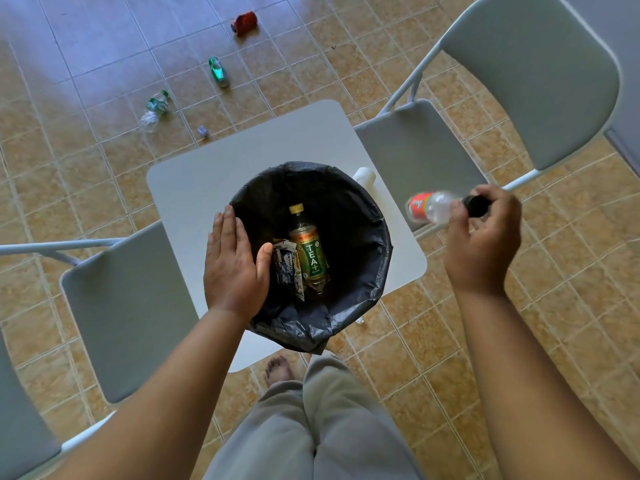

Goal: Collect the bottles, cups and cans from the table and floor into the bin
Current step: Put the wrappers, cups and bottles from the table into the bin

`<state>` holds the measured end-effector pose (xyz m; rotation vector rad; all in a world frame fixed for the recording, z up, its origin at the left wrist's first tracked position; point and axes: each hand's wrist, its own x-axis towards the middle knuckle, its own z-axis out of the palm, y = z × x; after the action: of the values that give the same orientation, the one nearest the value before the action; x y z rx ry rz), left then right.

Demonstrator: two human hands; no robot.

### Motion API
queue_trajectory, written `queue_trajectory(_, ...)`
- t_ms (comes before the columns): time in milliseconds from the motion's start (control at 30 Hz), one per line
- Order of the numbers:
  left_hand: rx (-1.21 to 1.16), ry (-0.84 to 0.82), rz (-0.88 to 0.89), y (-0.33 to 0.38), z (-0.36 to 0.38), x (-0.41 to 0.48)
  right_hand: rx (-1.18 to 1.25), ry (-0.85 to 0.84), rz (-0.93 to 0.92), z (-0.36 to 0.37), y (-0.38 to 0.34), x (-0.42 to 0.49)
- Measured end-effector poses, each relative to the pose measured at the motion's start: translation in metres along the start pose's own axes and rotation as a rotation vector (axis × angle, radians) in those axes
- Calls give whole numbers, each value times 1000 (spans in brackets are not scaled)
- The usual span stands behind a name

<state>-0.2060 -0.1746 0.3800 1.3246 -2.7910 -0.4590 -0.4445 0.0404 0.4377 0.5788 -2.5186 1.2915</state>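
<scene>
1. At the left, a pale grey folding chair (128,306) is seen; its seat lies just beside the near left edge of the table.
2. On the tan tiled floor (86,188), far and left of the table, a crushed clear plastic bottle with a green label (154,107) is lying; farther off lies a shiny green drink container (219,71), can or bottle not being told apart; farthest lies a red can on its side (244,23); all three are well apart from the bin.
3. The left hand (232,268) is laid flat over the left rim of the round bin lined with a black plastic bag (367,244); the fingers are straight and together; nothing is gripped.
4. The bin is stood on a white square table with rounded corners (194,188); inside it an amber tea bottle with a green label and yellow cap (310,258) is lying, with a crumpled white and blue packet (287,268) at its left.
5. A white plastic cup (364,175) is partly hidden behind the bin's far right rim.
6. A clear plastic bottle with a red label and black cap (433,207) is held at its cap end by the right hand (485,244), whose fingers are curled round it; the bottle is blurred and lies right of the bin, outside it.
7. A second grey folding chair (530,81) is seen at the far right.
</scene>
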Motion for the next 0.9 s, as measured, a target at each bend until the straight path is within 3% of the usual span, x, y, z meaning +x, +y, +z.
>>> queue_trajectory(133,-9,1,1,-1,1,0,360,108,-174,-16,-68,14)
queue_trajectory(233,-20,5,1,-1,0,0,452,44,-213,-2,-95,11)
queue_trajectory(533,-19,10,6,-2,-1,0,-51,-570,-186,97,-69,-49)
queue_trajectory(733,-19,9,1,-1,0,0,-188,-707,-42,130,-49,-54)
queue_trajectory(900,-30,12,5,-2,0,0,-266,-866,-53,142,-42,-56)
